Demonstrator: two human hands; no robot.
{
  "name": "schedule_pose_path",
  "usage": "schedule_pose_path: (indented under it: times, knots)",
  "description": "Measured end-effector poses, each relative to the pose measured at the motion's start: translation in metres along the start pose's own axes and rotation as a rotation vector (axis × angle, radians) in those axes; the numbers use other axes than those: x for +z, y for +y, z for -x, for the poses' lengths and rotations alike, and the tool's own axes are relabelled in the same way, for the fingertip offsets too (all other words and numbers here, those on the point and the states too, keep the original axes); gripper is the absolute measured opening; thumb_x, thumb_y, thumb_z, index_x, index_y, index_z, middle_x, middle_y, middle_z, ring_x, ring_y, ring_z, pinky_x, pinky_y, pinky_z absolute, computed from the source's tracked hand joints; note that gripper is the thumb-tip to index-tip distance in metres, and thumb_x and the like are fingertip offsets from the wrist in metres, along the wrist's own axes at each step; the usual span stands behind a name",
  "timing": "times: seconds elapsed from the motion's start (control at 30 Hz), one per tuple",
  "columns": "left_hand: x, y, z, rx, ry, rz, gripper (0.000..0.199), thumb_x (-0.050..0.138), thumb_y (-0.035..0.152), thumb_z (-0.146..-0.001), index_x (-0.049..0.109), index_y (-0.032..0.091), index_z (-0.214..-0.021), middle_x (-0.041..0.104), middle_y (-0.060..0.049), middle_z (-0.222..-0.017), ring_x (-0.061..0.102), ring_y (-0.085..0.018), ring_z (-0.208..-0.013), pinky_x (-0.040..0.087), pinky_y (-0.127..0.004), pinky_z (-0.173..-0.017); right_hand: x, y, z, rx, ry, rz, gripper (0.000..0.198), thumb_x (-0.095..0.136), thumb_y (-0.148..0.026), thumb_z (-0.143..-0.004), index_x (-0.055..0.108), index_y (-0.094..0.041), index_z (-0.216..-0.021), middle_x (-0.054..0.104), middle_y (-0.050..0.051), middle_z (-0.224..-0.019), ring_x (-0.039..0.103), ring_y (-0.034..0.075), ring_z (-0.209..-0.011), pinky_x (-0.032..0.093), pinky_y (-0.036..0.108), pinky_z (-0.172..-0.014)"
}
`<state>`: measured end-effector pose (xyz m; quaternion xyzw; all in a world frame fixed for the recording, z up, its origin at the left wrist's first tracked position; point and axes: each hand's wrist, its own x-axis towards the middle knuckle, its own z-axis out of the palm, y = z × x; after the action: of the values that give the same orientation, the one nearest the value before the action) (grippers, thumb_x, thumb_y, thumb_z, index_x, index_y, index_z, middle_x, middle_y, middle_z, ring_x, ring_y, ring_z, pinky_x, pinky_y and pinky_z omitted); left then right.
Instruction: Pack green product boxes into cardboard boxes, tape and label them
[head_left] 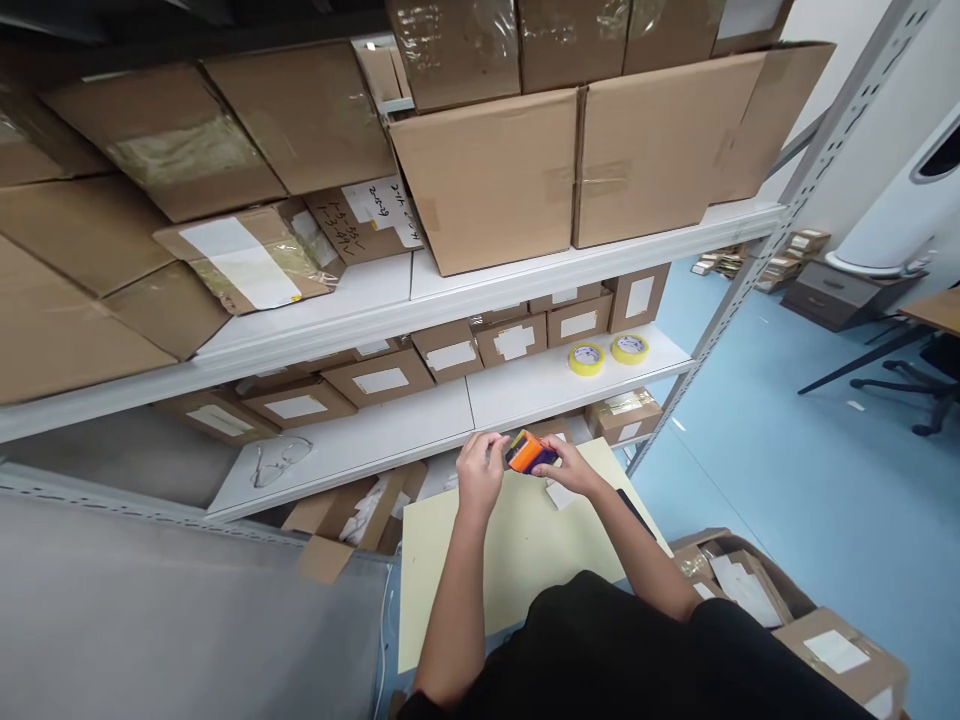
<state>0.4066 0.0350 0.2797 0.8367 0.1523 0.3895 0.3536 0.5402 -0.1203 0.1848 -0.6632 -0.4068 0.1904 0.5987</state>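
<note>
Above the pale yellow tabletop (517,530), my right hand (568,466) is closed around a small orange and dark purple block-shaped object (526,453). Its left end is darker, with a yellowish edge; the exact kind is not clear. My left hand (481,462) pinches at that darker end, fingertips touching it or just beside it. Beneath my right hand, a piece of white paper (560,494) lies on the tabletop. A flat black item (634,510) is partly hidden by my right forearm.
Ahead stands a metal shelf (487,292) with stacked cardboard boxes (495,185). Two yellow tape rolls (586,359) and clear glasses (280,462) lie on its middle board. An open carton (352,510) sits low on the left; a filled carton (799,598) is at the right.
</note>
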Motion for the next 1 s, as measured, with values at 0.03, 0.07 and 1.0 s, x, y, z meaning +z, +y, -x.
schedule_pose_path:
  times: [0.03, 0.07, 1.0]
  knots:
    - [0.003, 0.001, -0.001, 0.039, 0.022, -0.029, 0.018, 0.061, 0.031, -0.098, 0.071, 0.025, -0.084, 0.071, -0.004, -0.084, 0.067, -0.02, -0.083, 0.051, -0.031, -0.081, -0.003, 0.0, -0.004, -0.002, -0.008, -0.003, 0.039, 0.083, -0.051, -0.079, 0.065, -0.022, -0.097, 0.063, -0.001, -0.087, 0.056, 0.018, -0.08, 0.042, 0.028, -0.073]
    - [0.006, 0.002, -0.001, 0.077, 0.047, -0.058, 0.019, 0.059, 0.03, -0.099, 0.071, 0.024, -0.085, 0.071, -0.004, -0.084, 0.067, -0.019, -0.082, 0.052, -0.031, -0.081, -0.006, 0.001, -0.007, -0.007, -0.015, -0.005, 0.039, 0.084, -0.051, -0.079, 0.064, -0.022, -0.096, 0.063, -0.001, -0.087, 0.056, 0.018, -0.081, 0.042, 0.028, -0.073]
    - [-0.04, -0.001, 0.039, -0.097, 0.172, -0.168, 0.059, 0.055, 0.044, -0.102, 0.045, 0.029, -0.157, 0.051, -0.015, -0.154, 0.071, -0.024, -0.11, 0.063, -0.035, -0.082, -0.045, 0.06, -0.108, -0.093, 0.117, 0.52, 0.052, 0.064, -0.029, -0.093, 0.06, -0.017, -0.143, 0.067, 0.018, -0.139, 0.06, 0.033, -0.131, 0.045, 0.048, -0.112]
